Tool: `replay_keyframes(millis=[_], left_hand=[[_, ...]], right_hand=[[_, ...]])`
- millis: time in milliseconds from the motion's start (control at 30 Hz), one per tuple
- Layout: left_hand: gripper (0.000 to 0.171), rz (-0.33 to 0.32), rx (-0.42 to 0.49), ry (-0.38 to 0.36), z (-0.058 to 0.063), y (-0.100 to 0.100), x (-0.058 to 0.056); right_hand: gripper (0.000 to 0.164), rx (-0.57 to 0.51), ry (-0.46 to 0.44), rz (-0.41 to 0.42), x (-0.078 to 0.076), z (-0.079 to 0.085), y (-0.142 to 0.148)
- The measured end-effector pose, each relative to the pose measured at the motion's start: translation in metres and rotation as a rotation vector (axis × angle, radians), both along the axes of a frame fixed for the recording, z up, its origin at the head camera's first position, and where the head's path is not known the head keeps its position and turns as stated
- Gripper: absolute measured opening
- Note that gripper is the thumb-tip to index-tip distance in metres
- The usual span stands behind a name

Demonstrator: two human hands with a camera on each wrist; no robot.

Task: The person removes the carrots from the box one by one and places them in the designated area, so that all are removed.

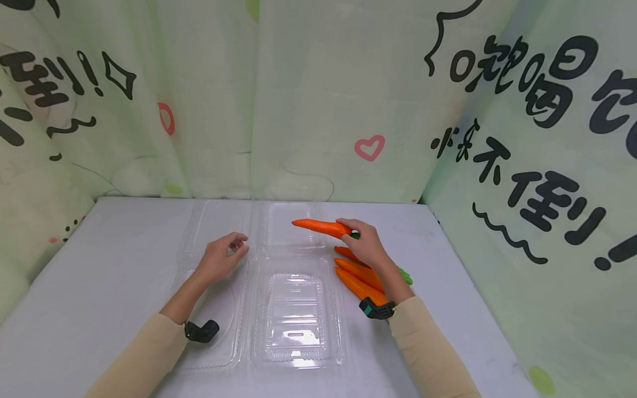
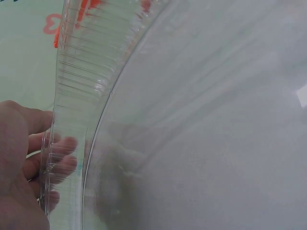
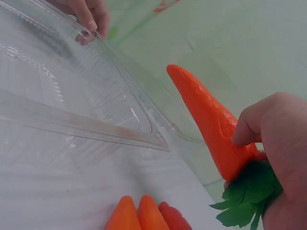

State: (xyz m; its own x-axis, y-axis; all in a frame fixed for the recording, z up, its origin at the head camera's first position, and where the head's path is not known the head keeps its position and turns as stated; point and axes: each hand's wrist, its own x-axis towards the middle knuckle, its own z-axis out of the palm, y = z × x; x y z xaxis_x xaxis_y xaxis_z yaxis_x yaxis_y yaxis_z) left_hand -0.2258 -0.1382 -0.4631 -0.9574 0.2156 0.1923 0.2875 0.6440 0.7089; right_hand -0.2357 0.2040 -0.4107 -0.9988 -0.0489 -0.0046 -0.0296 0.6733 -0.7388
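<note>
My right hand (image 1: 365, 241) pinches an orange carrot (image 1: 320, 226) near its leafy end. The carrot's tip points left, and its green leaves (image 3: 252, 191) hang below my fingers in the right wrist view. Three more carrots (image 1: 362, 276) lie on the table under my right forearm. My left hand (image 1: 222, 258) has relaxed, loosely bent fingers with nothing between them, over the left clear plastic box (image 1: 219, 354). In the left wrist view, some of its fingers (image 2: 64, 165) show through the ribbed plastic wall. A second clear box (image 1: 298, 359) stands between my hands.
Both boxes are hinged, with their other halves, such as the right box's lid (image 1: 288, 221), folded out towards the back of the white table (image 1: 124, 265). A pale green printed curtain (image 1: 308, 110) hangs behind and along the sides.
</note>
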Motion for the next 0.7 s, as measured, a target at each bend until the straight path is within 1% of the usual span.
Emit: replay_keyframes(millis=[333, 533, 700], left_hand=[[0.03, 0.005, 0.002, -0.006, 0.0, 0.0, 0.0], [0.03, 0.004, 0.005, -0.006, 0.001, 0.0, 0.0], [0.03, 0.001, 0.002, 0.001, 0.001, -0.001, 0.0]], right_hand=[[0.043, -0.014, -0.001, -0.011, 0.003, 0.0, 0.004], [0.043, -0.005, 0.005, -0.017, 0.002, -0.003, 0.009], [0.043, -0.004, -0.008, -0.026, 0.001, -0.005, 0.013]])
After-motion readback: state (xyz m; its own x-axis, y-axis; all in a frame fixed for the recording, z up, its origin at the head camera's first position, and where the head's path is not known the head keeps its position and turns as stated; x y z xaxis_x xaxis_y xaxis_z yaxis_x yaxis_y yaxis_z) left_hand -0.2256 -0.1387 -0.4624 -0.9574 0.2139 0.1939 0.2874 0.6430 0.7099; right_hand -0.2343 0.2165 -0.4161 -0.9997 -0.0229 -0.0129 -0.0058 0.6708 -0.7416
